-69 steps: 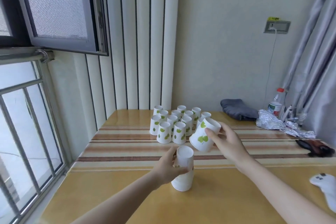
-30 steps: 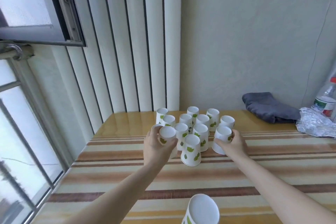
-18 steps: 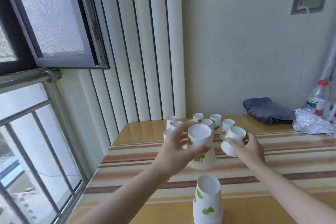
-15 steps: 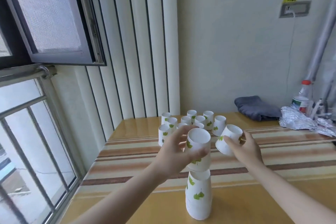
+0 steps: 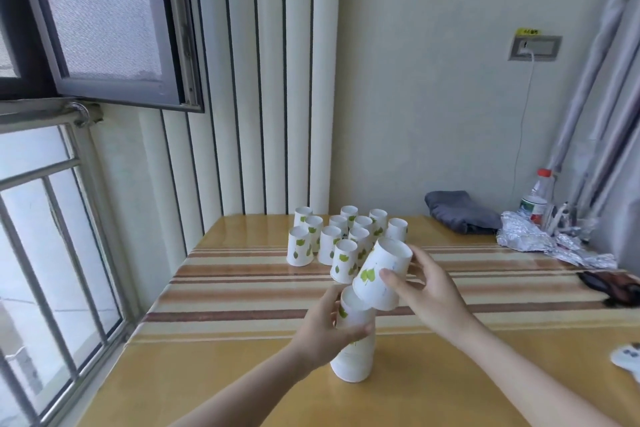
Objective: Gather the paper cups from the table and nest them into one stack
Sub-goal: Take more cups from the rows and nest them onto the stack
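Note:
A stack of upside-down white paper cups with green leaves (image 5: 353,355) stands near the front of the wooden table (image 5: 214,374). My left hand (image 5: 325,329) is wrapped around the stack's upper part. My right hand (image 5: 424,291) grips a single tilted cup (image 5: 379,272), whose open mouth hangs just over the stack's top at the right. Behind, a group of several inverted cups (image 5: 341,239) stands on the striped cloth (image 5: 242,274).
At the back right lie a grey folded cloth (image 5: 460,210), a plastic bottle with a red cap (image 5: 535,199) and crumpled foil (image 5: 550,243). A dark object (image 5: 609,286) and a white remote (image 5: 628,359) sit at the right edge. A window is on the left.
My left hand has pushed its cup down onto the stack and now grips the stack. My right hand has carried its cup from the group to just above the stack's top.

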`<move>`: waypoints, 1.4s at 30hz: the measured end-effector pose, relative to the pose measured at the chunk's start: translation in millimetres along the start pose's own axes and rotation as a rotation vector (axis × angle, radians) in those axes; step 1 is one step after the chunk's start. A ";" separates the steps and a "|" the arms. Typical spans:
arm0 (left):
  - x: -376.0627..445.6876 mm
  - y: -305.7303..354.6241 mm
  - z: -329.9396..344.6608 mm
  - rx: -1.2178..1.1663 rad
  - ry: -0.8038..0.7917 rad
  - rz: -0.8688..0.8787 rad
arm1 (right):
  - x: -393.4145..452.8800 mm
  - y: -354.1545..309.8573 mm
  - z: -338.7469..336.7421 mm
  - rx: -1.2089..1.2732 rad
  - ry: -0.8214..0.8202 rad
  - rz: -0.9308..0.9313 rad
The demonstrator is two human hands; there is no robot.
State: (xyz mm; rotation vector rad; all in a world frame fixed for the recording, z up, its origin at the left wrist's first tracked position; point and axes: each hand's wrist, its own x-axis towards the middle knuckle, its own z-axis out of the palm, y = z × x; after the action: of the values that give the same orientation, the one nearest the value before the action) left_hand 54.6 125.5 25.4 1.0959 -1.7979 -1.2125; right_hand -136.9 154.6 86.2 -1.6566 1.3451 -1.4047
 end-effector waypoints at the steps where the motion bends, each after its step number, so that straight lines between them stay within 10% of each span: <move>1: -0.6 -3.3 -1.9 0.008 -0.022 -0.010 | -0.6 -0.3 6.4 -0.001 -0.031 -0.004; 6: 0.9 -36.5 -42.1 0.014 -0.093 -0.112 | -5.6 12.7 26.1 -0.057 -0.111 0.011; 11: 41.8 -52.4 -82.3 -0.031 0.423 -0.222 | -13.4 38.3 37.1 -0.079 -0.163 0.047; 18: 140.7 -56.4 -85.6 0.143 0.562 -0.281 | 23.4 66.4 1.0 0.062 -0.447 0.136; 24: 212.3 -74.5 -76.4 0.188 0.589 -0.303 | 108.8 113.0 -17.8 -0.040 0.020 0.272; 34: 218.4 -50.5 -92.5 0.096 0.727 -0.137 | 168.0 152.6 77.3 -0.443 0.024 0.183; 42: 132.7 63.5 -91.5 -0.195 0.263 0.105 | 141.1 127.1 77.6 -0.305 0.196 0.229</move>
State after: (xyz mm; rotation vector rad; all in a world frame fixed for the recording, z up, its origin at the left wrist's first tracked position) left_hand 65.5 -14.9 126.2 0.9864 -1.4869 -1.0996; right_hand -113.2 -31.2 2.5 -1.5152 1.8754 -1.3021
